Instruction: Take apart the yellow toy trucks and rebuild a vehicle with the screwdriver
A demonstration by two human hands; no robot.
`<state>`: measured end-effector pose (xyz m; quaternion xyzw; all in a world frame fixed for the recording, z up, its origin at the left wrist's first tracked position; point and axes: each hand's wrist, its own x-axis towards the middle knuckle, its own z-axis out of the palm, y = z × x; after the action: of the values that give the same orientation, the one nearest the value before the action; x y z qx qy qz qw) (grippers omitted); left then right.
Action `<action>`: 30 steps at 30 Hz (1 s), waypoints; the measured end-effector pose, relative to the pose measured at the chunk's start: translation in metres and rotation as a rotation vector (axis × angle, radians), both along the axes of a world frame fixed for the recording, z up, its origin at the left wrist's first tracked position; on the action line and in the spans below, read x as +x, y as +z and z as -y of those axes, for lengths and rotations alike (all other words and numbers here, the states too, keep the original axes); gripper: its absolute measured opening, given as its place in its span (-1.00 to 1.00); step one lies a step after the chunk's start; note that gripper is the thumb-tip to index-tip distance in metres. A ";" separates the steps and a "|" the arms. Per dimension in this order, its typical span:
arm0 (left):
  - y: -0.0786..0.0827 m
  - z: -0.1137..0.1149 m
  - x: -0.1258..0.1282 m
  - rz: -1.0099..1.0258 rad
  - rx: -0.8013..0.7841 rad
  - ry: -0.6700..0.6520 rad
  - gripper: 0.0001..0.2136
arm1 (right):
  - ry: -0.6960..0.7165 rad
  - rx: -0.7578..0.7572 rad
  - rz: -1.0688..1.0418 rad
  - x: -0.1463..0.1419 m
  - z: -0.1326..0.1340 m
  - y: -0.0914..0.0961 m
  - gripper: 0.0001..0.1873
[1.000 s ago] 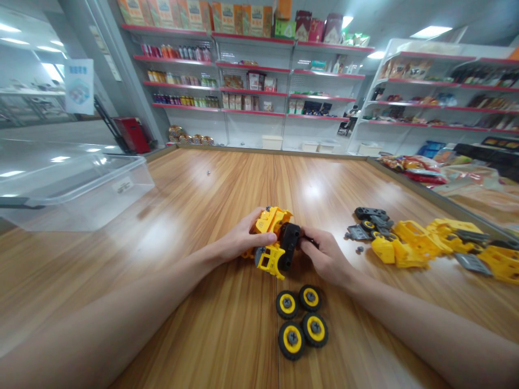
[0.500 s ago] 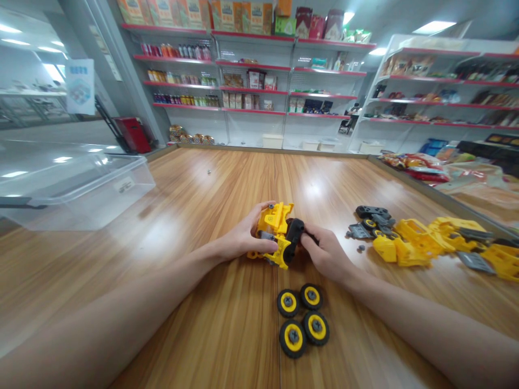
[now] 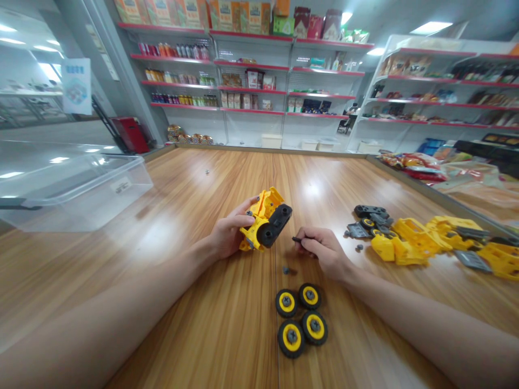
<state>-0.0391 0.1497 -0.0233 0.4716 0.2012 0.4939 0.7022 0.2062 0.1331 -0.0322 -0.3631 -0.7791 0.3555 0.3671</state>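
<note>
My left hand (image 3: 229,232) is closed round a yellow toy truck body (image 3: 254,232), tilted over the table. A black base part (image 3: 278,226) with round holes is fixed to its side and faces right. Just right of it, apart from the toy, my right hand (image 3: 322,248) pinches a thin dark screwdriver (image 3: 297,239); only its tip shows. A small grey screw (image 3: 286,270) lies on the table beneath the hands. Nearer to me, several black toy wheels (image 3: 292,336) with yellow hubs and grey cross-slotted centres lie flat in a cluster.
Yellow toy vehicle parts (image 3: 409,240) and dark pieces (image 3: 370,211) are heaped at the right, with a loose grey screw (image 3: 359,247) beside them. A clear plastic bin (image 3: 121,186) stands at the left. Snack bags (image 3: 421,166) and stocked shelves (image 3: 251,65) lie beyond the table.
The truck body has been turned, raised and moved slightly left. My right hand and the screwdriver have come away from it. A grey screw now shows on the table below.
</note>
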 end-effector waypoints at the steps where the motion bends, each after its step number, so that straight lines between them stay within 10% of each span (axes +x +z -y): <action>1: 0.000 0.000 0.000 0.003 0.001 -0.003 -0.45 | 0.011 0.010 0.009 0.000 0.000 0.002 -0.77; 13: 0.000 -0.001 0.000 -0.027 -0.026 0.023 -0.47 | 0.477 0.187 0.264 -0.005 0.011 0.018 -0.78; 30: 0.000 -0.001 0.000 -0.007 -0.038 0.018 -0.49 | 0.419 0.274 0.411 -0.005 0.008 0.020 -0.78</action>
<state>-0.0394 0.1506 -0.0238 0.4583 0.2173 0.4945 0.7058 0.2015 0.1247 -0.0123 -0.2060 -0.9354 0.2344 0.1662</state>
